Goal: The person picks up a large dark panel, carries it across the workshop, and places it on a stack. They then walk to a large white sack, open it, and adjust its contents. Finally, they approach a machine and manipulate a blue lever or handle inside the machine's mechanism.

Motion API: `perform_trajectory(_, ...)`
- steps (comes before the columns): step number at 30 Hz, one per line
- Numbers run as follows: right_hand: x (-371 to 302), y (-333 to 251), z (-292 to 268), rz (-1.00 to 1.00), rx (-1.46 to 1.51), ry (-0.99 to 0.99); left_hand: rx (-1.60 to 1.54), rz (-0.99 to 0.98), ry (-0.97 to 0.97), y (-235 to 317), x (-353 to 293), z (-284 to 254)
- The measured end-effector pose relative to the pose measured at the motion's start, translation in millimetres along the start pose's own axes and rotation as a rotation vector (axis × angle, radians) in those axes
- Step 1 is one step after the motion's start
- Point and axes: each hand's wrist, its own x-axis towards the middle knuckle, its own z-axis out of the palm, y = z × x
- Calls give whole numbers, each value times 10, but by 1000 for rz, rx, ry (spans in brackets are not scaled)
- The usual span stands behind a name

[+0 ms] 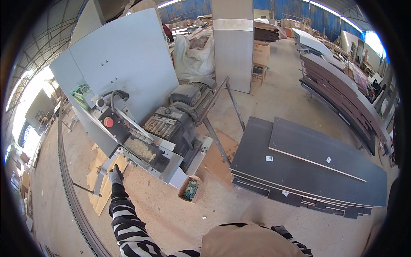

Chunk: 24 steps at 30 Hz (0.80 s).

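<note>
My left hand, in a grey glove with a black-and-white striped sleeve, reaches out beside the near left end of a machine. It is close to a metal crank arm there; whether they touch I cannot tell. One finger points forward with the thumb apart, and nothing shows in the hand. The machine carries a red push button, a dusty motor and a trough with sawdust. My right hand, dark-gloved, is low beside my body, its fingers mostly hidden.
A small cardboard box of blue-green pieces stands below the machine. Dark panels are stacked at right, near a slanted metal frame. A tall grey panel and white sack stand behind. A long rail runs along the left.
</note>
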Motion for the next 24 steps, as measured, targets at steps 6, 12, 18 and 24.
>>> perform_trajectory(6, 51, 83, 107, 2, 20, -89, 91, 89, 203, -27, 92, 91)
perform_trajectory(12, 167, 286, 437, 51, -8, -86, 15, 19, 225, -33, 8, 203)
perform_trajectory(18, 45, 230, 214, 97, 84, -89, -191, -129, 1, -22, -353, 368)
perform_trajectory(24, 21, 289, 175, 97, 211, -104, -223, -130, -143, -97, -1065, 565)
